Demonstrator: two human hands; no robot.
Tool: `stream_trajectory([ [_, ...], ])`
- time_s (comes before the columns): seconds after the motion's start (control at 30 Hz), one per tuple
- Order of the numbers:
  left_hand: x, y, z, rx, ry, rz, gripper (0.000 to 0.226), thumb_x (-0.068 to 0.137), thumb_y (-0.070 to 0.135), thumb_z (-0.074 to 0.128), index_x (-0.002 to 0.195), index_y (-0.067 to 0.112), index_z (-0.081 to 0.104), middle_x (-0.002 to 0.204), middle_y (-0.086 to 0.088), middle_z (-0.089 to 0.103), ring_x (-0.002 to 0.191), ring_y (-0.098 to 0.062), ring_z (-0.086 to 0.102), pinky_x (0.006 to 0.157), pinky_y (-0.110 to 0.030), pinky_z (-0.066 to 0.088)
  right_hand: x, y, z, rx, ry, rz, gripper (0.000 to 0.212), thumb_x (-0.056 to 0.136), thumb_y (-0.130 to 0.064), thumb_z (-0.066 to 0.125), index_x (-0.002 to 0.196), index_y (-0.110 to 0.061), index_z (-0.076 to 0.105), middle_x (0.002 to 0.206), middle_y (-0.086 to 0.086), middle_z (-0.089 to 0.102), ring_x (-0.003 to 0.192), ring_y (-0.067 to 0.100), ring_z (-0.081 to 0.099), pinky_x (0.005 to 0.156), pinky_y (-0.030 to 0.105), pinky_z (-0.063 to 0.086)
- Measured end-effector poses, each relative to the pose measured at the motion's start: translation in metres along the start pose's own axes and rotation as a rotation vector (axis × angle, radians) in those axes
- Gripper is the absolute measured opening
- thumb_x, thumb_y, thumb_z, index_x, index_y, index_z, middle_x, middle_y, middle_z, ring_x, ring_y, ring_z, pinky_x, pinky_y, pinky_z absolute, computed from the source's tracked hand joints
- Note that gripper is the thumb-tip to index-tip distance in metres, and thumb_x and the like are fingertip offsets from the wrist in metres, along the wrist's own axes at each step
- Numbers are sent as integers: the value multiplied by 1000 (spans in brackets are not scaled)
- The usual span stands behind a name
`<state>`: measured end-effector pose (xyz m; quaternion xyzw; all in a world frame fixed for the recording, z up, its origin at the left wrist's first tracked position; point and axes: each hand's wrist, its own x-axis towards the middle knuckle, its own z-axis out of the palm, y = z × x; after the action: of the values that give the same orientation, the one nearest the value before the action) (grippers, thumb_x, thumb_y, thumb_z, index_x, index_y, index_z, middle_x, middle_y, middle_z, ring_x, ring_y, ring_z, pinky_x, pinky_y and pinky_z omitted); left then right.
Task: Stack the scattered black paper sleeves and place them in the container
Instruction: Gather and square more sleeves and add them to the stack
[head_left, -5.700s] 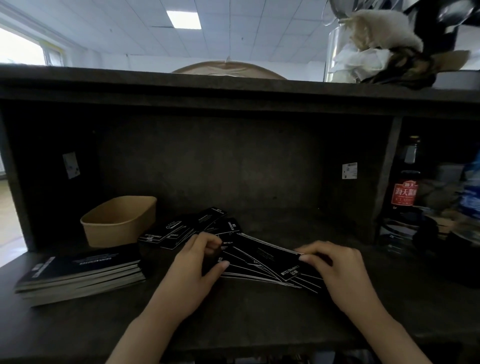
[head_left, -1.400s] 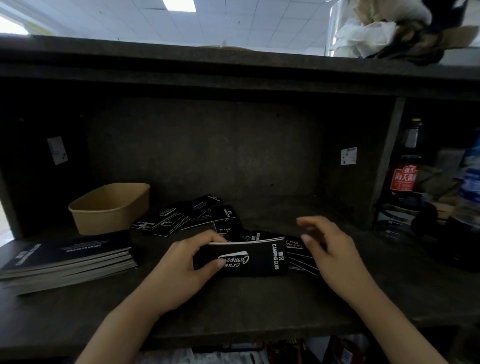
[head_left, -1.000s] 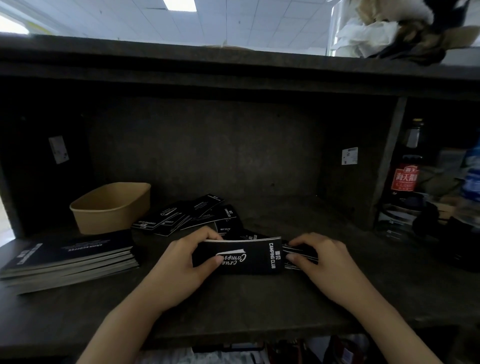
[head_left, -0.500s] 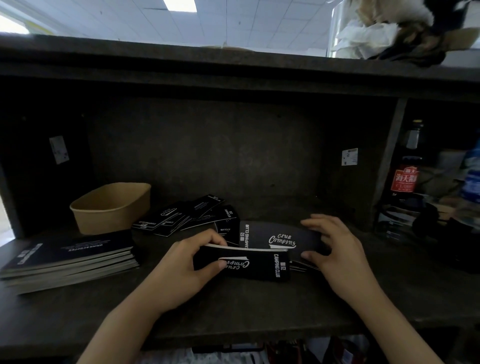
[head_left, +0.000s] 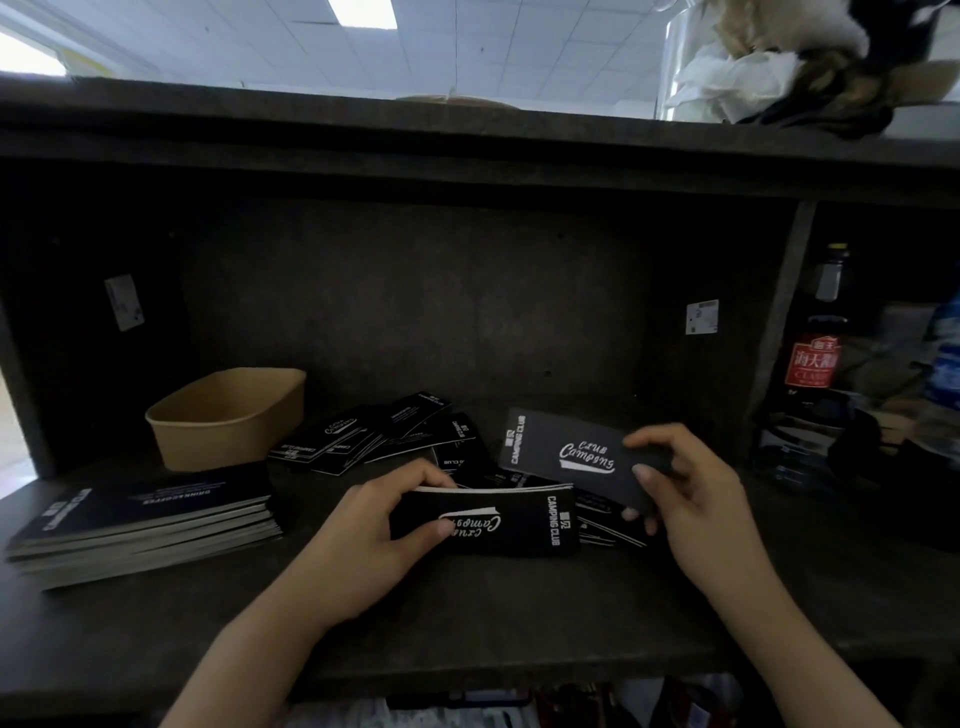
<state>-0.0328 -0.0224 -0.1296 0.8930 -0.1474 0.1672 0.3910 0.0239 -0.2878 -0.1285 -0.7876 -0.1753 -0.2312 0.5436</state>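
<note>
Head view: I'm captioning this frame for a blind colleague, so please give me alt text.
A left hand holds a stack of black sleeves on edge on a dark shelf while the right hand holds one sleeve above it. More sleeves lie scattered behind, beside a kraft container and booklets.

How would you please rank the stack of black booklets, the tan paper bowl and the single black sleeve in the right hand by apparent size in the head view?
1. Stack of black booklets, largest.
2. Tan paper bowl and single black sleeve in the right hand: alike; the sleeve is nearer, so unranked.
</note>
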Motion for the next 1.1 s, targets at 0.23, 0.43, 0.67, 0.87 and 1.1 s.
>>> stream_trajectory([
  [0.23,0,2,0,17,6,1,24,85,21,67,97,40,60,104,28,61,99,8,59,84,-17,49,-3,-6,2,330,-244,258,58,71,6,74,116,-28,59,91,5,74,83,12,73,68,19,57],
  [0.43,-1,1,1,-36,16,51,63,84,13,69,128,51,46,125,34,56,120,18,45,102,-3,33,1,0,-1,194,-57,114,20,92,-11,55,97,-22,71,87,4,71,77,15,66,64,21,54],
  [0.67,-2,2,3,-10,-7,85,84,83,13,70,138,57,25,127,38,50,123,24,35,96,7,25,-2,-3,6,-76,-572,23,27,97,-28,44,98,-21,70,110,-15,55,108,1,53,97,24,43],
  [0.87,0,3,0,8,60,92,45,84,9,67,105,47,57,112,29,58,106,9,56,85,-5,43,0,3,4,-265,-376,59,19,91,-41,53,110,-45,54,118,-28,46,122,-2,39,108,33,31],
  [1.1,1,-5,0,29,117,67,38,83,9,68,103,40,56,109,28,57,105,6,56,83,-7,44,2,6,9,-496,-319,128,30,82,-34,70,111,-32,62,113,-12,56,103,1,49,85,14,38],
])
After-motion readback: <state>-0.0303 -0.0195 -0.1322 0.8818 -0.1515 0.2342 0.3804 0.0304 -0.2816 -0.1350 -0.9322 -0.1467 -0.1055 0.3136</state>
